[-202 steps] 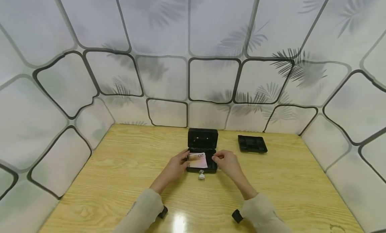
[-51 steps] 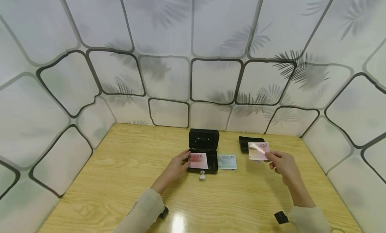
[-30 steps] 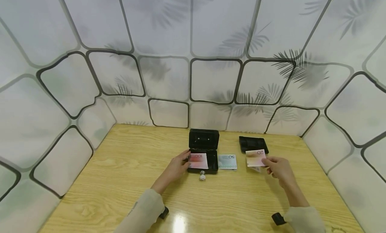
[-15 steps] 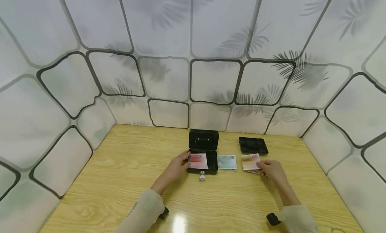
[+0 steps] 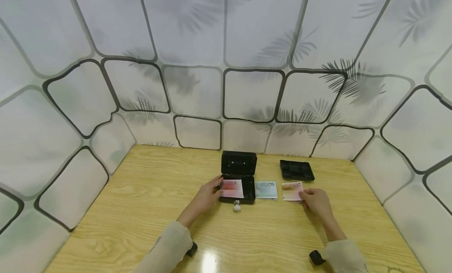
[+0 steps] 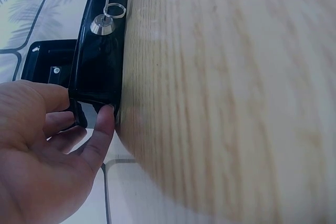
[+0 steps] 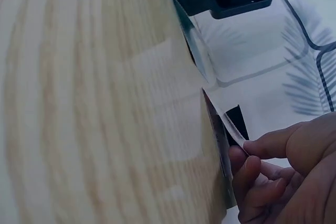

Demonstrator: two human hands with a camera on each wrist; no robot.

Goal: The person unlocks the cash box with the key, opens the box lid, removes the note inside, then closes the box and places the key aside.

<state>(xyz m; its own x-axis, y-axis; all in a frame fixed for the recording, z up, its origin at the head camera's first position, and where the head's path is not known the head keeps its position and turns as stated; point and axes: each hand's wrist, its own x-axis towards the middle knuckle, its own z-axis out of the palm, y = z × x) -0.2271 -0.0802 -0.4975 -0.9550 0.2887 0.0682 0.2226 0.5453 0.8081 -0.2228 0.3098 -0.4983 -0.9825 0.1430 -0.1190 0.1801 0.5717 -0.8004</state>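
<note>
A black cash box [image 5: 251,189] stands with its lid up and a key with a ring [image 6: 114,10] in its front lock. My left hand [image 5: 205,196] grips the box's left side, thumb near the front corner. Inside, at the left, lies a pink-red banknote [image 5: 232,188] marked 100. Right of the box, blue-green banknotes [image 5: 266,190] marked 50 lie on the table. Further right, my right hand [image 5: 317,202] pinches the right edge of pinkish banknotes [image 5: 292,191] marked 20. In the right wrist view the pinched edge is lifted off the table.
A black compartment tray [image 5: 296,171] sits behind the 20 notes. The wooden table [image 5: 148,179] meets a patterned fabric wall [image 5: 190,88] at the back and sides. A black wrist strap piece [image 5: 316,257] hangs by the right sleeve.
Earlier my right hand was at the box, with a 20 note lying on top inside. It has since carried the 20 notes right, then lowered them beside the 50 notes. My left hand stays put.
</note>
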